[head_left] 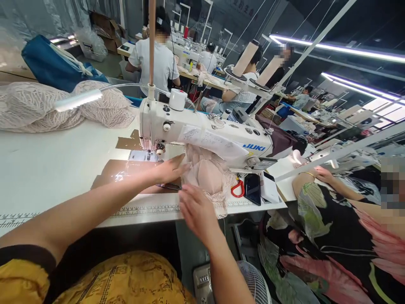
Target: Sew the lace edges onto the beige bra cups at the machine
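Observation:
My left hand (pixel 169 169) reaches over the brown sheet on the sewing machine bed, fingers stretched out, their tips at the edge of a pale pink lace garment (pixel 210 177). The garment lies bunched under the machine's arm, with a rounded, cup-like part facing up. My right hand (pixel 198 213) is at the table's front edge beside the garment, fingers extended and nothing visible in them. A dark, slim metal tool (pixel 171 186) lies on the brown sheet (pixel 110 171) between the hands, its end close to my right fingertips. The white JUKI sewing machine (pixel 202 131) stands just beyond.
Right of the garment are a red-handled tool (pixel 238 188), a black phone (pixel 252 189) and a white box (pixel 268 188). A ruler strip (pixel 142 210) runs along the front edge. Lace pieces (pixel 41 105) are heaped at left. A co-worker in floral clothing (pixel 329 228) sits at right.

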Motion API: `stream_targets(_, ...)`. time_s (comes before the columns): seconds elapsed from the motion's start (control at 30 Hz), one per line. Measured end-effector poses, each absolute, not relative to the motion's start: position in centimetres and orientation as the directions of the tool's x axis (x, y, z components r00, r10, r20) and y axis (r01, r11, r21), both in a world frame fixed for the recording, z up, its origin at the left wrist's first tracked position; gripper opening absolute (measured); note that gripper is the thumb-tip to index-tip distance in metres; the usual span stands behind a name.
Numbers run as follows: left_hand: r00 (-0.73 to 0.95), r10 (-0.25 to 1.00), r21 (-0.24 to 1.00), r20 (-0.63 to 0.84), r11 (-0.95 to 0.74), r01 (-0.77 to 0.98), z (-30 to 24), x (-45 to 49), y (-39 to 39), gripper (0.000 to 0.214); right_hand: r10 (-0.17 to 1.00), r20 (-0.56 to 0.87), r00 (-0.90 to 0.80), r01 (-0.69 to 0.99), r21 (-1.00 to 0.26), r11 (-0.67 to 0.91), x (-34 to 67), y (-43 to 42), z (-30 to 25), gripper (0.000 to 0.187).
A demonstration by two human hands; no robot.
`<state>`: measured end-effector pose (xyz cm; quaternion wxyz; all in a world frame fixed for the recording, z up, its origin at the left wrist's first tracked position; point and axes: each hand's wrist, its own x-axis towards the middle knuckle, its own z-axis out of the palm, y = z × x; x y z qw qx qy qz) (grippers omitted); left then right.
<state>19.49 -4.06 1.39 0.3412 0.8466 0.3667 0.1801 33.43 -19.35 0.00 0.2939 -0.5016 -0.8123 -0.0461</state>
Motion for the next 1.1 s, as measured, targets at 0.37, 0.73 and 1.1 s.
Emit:
stream_targets(0.37, 0.653, 0.741, 0.380, 0.156, -0.655, 0.653, -2.3, -0.6, -13.7, 0.057, 0.957, -0.123, -0.264, 0.958, 0.078, 0.275, 27.7, -14.5, 1.0, 0.039)
stream_targets(0.73, 0.736, 0.654, 0.440, 0.178, -0.721, 0.535, -2.0, -3.5, -12.9, 0.049, 0.988, 0.152, -0.002, 0.999, -0.034, 0.007, 28.0, -15.1, -2.7, 0.037)
stream_targets(1.1, 0.839, 0.537, 0.334, 0.089, -0.810, 0.483, -1.2, 9.9, -5.9, 0.062, 0.961, 0.262, -0.086, 0.979, -0.158, 0.130, 29.4, -15.1, -3.9, 0.031)
